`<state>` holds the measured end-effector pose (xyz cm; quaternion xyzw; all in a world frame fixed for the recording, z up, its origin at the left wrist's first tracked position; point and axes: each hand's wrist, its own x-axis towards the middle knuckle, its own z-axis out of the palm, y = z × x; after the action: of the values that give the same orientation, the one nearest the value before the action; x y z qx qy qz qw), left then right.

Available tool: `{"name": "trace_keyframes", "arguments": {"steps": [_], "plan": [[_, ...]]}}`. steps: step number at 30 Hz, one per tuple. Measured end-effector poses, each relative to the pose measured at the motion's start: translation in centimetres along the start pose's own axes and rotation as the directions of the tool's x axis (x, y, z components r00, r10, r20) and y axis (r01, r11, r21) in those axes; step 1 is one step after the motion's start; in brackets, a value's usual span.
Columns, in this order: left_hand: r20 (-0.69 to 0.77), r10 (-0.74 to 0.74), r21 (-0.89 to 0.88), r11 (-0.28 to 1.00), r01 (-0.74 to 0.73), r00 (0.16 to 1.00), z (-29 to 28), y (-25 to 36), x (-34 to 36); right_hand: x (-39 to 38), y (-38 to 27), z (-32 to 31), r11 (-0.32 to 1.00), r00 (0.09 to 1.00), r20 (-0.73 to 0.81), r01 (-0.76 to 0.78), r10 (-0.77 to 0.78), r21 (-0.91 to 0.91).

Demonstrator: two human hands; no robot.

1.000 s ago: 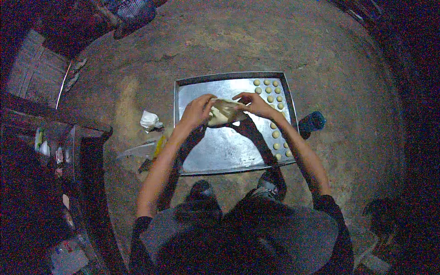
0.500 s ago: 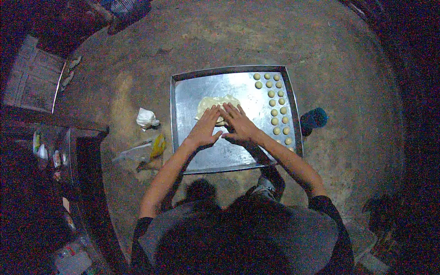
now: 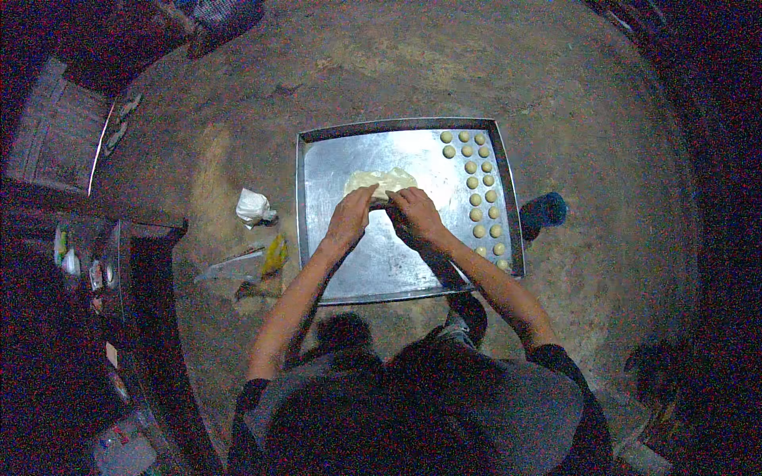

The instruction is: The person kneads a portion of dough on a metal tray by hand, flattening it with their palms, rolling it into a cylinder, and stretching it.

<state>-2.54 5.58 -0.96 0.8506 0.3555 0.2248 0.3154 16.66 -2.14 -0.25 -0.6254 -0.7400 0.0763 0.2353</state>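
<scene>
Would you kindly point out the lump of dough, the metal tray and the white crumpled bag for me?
lump of dough (image 3: 381, 179), head view, on its pale top surface.
metal tray (image 3: 373, 266), head view, on bare metal near its front.
white crumpled bag (image 3: 252, 206), head view, on its middle.

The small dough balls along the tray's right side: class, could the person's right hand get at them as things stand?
Probably yes. The right hand rests on the dough lump, close to the small dough balls, with only bare tray between them.

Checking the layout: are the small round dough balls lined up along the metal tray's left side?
No, the small round dough balls line the right side of the metal tray.
</scene>
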Motion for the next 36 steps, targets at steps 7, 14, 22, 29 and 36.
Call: {"name": "trace_keyframes", "arguments": {"steps": [7, 14, 22, 29, 36], "plan": [[-0.174, -0.081, -0.241, 0.97, 0.037, 0.981, -3.4, 3.9, 2.7, 2.0, -0.7, -2.6, 0.9, 0.951, -0.173, -0.171, 0.258, 0.402], [-0.379, -0.189, -0.477, 0.879, -0.017, 0.906, -9.1, 10.7, 5.4, 4.7, -3.0, -10.1, 0.549, 0.916, -0.04, -0.203, 0.399, 0.811], [-0.032, -0.364, -0.787, 0.583, 0.201, 0.931, -6.3, 12.0, 4.3, -0.5, -5.5, -6.0, -0.437, 0.739, 0.577, -0.416, 0.349, 0.797], [0.166, -0.417, -0.693, 0.595, 0.407, 0.893, -6.4, 5.1, 1.7, -2.8, -6.0, -8.0, 0.06, 0.706, 0.612, -0.671, 0.357, 0.739], [0.107, -0.558, -0.83, 0.405, 0.383, 0.823, -0.2, 4.4, -2.4, -1.5, -7.5, -13.6, 0.86, 0.694, 0.67, -0.484, 0.265, 0.162]]}}
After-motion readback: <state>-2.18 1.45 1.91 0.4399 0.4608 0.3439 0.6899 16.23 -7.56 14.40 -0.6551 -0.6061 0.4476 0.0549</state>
